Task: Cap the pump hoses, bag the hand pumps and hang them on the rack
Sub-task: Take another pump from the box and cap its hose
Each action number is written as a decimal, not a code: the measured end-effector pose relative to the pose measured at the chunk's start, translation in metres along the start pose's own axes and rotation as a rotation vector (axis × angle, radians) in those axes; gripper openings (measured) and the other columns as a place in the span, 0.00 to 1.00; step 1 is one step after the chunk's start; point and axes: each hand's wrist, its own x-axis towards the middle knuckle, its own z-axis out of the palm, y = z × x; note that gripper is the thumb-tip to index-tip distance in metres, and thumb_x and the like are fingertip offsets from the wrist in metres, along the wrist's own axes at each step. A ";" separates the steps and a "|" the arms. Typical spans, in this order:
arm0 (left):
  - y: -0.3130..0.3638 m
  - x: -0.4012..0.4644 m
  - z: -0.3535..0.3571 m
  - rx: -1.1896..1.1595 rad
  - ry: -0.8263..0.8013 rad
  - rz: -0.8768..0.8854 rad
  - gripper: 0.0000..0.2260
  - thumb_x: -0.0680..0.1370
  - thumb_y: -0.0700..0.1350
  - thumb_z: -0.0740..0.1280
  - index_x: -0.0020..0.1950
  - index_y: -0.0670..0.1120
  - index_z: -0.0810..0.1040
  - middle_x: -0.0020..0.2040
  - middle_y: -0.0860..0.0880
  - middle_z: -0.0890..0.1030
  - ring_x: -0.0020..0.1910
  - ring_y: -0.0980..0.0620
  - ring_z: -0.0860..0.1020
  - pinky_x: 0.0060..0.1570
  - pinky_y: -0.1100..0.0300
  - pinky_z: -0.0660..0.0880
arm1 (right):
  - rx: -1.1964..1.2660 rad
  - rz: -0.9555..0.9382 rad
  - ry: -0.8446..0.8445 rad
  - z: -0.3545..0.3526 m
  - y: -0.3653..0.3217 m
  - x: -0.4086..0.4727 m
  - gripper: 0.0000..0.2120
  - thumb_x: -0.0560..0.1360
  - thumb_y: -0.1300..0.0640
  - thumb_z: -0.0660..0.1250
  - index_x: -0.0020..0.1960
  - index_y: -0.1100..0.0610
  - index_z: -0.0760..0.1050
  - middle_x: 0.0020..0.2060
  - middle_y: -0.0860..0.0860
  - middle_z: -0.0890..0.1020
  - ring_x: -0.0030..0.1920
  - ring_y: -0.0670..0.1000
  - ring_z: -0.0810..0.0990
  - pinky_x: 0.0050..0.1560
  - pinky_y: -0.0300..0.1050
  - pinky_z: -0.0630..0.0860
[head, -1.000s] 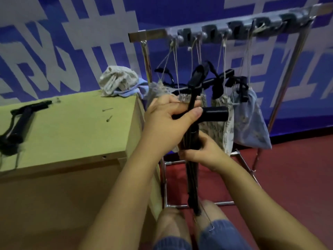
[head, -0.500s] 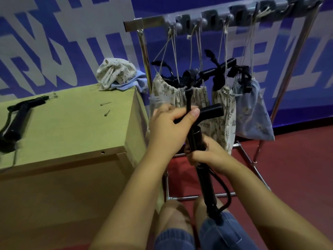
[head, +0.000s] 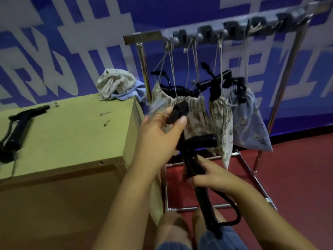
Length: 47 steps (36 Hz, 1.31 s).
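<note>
1. The left hand (head: pixel 160 130) is raised at the centre of the view, thumb and curled fingers pinching a black, blurred end piece (head: pixel 177 112); whether this is the hose tip or a cap is hard to make out.
2. The right hand (head: pixel 211 175), at 5 o'clock from the left hand, wraps its fingers around the barrel of the black plastic hand pump (head: pixel 193 159), which stands nearly upright between the knees; the fingertips are hidden behind the barrel.
3. The pump's stubby black T-handle (head: pixel 203 141) sticks out toward 3 o'clock just above the right hand. Its thin black hose (head: pixel 234 213) loops out at 5 o'clock and returns to the pump's foot, which rests on denim shorts at the bottom edge of the view.
4. Both forearms enter from the bottom edge, elbows cut off.
5. At 12 o'clock from the hands stands the chrome tube rack (head: pixel 281 82). Three drawstring bags hang from its top bar: two cream leaf-print cloth bags (head: pixel 196 114) and one pale blue cloth bag (head: pixel 252 127), with black pump handles poking out of them.
6. At 9 o'clock is the yellow-green wooden cabinet (head: pixel 68 141). On it lie another black hand pump (head: pixel 19 127), blurred and cut off at the left edge, two small metal pins (head: pixel 106 118), and a heap of crumpled spare cloth bags (head: pixel 117 85) at the far corner.
</note>
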 end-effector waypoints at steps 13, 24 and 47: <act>-0.004 -0.007 0.002 -0.358 -0.105 -0.054 0.14 0.64 0.58 0.71 0.49 0.61 0.79 0.44 0.50 0.85 0.47 0.47 0.83 0.55 0.42 0.76 | -0.190 -0.369 0.290 -0.042 -0.115 -0.056 0.39 0.56 0.36 0.77 0.64 0.27 0.65 0.64 0.31 0.72 0.63 0.31 0.70 0.62 0.33 0.70; -0.010 -0.009 0.003 -0.048 -0.087 -0.094 0.14 0.74 0.46 0.60 0.57 0.48 0.76 0.56 0.53 0.80 0.56 0.59 0.77 0.55 0.68 0.73 | -0.850 -0.711 0.322 0.010 -0.150 0.009 0.13 0.71 0.52 0.63 0.51 0.53 0.82 0.50 0.45 0.82 0.52 0.44 0.79 0.53 0.44 0.77; -0.198 0.149 -0.137 1.011 -0.009 -0.356 0.19 0.82 0.47 0.54 0.72 0.45 0.65 0.69 0.43 0.70 0.66 0.43 0.69 0.62 0.51 0.69 | -0.681 -0.622 0.453 0.010 -0.117 0.035 0.11 0.71 0.27 0.51 0.46 0.23 0.70 0.39 0.40 0.80 0.32 0.43 0.77 0.31 0.30 0.69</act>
